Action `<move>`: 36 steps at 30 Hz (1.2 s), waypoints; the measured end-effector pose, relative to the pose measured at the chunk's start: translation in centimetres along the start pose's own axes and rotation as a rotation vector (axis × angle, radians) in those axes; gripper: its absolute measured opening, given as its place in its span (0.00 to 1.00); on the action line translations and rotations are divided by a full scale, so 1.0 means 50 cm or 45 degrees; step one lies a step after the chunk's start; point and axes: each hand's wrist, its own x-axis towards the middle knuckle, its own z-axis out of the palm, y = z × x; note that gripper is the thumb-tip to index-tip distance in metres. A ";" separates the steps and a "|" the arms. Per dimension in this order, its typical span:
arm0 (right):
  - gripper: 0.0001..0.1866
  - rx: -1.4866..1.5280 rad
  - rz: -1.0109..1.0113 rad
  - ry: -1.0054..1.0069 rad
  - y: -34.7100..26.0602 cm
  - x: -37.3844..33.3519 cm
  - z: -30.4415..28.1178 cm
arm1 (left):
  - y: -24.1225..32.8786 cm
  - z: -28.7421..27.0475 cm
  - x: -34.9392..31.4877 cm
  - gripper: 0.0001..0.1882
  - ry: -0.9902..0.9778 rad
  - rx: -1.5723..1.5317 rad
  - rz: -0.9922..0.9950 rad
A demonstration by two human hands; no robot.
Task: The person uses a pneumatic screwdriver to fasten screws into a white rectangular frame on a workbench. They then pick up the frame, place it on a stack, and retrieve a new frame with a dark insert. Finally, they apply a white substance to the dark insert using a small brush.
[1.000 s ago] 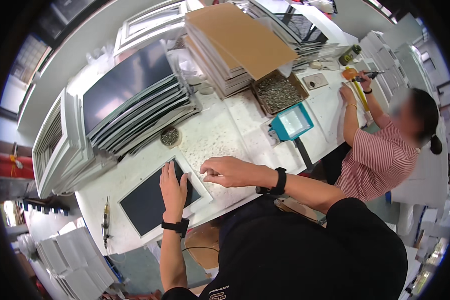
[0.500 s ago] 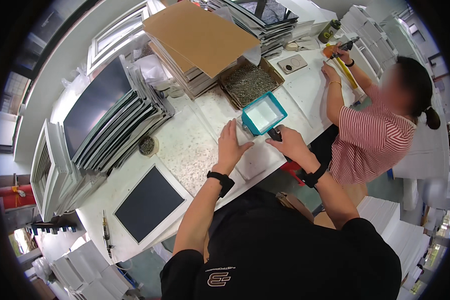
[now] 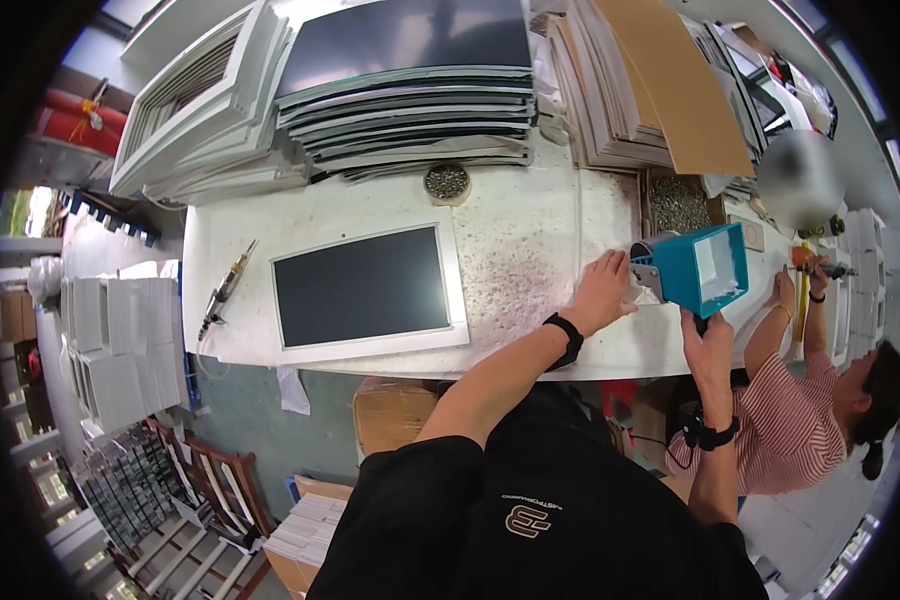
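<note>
My right hand is wrapped round the dark handle of a teal box-shaped hand tool. A pale, whitish face shows inside its rectangular rim, and a silver metal bracket sits on its left side. The tool is held tilted over the right part of the white table. My left hand is just left of the bracket, low over the tabletop, fingers stretched out and holding nothing I can see. Farther left on the table lies a dark flat panel in a white frame.
An electric screwdriver lies at the left. A cup of small screws stands before stacked dark panels. White frames, brown boards and a screw-filled box line the back. A co-worker in stripes works at right.
My view has swung left, so the table's left part shows more fully. The teal tool has turned, showing its bracket side. My left hand stays beside it, my right hand on its handle.
</note>
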 end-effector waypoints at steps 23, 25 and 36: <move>0.07 -0.290 -0.861 -0.979 -0.391 0.220 0.391 | -0.516 -0.631 -0.751 0.24 1.025 0.680 -1.188; 0.07 -0.322 -0.899 -0.988 -0.397 0.225 0.398 | -0.520 -0.628 -0.748 0.23 1.034 0.671 -1.203; 0.08 -0.380 -0.899 -1.042 -0.413 0.237 0.435 | -0.535 -0.648 -0.761 0.22 0.992 0.640 -1.108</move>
